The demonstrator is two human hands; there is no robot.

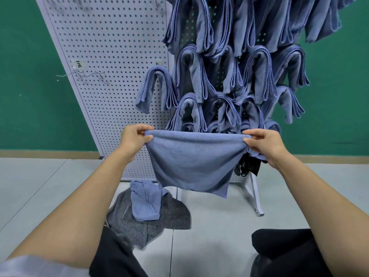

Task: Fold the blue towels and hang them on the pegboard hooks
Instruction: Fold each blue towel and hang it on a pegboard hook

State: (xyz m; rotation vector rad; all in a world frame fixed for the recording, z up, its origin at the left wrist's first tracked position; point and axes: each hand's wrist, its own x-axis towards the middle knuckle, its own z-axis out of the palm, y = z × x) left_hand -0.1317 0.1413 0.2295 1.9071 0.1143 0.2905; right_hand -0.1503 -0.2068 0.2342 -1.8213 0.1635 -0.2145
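A blue towel (pixel 191 160) hangs stretched in the air in front of the white pegboard (pixel 107 56). My left hand (pixel 133 139) pinches its upper left corner and my right hand (pixel 263 143) pinches its upper right corner. The towel looks folded double, its lower edge tapering to a point at the bottom right. Several folded blue towels (pixel 225 62) hang over hooks on the right side of the pegboard. One more hung towel (pixel 155 89) sits alone at the left of that group. Bare wire hooks (pixel 87 73) stick out on the left part of the board.
A crumpled blue towel (pixel 144 200) lies on a grey striped cloth (pixel 151 218) on the light floor below the board. The pegboard's white metal foot (pixel 254 194) stands at the right. A black item (pixel 247 166) hangs behind the held towel. A green wall backs everything.
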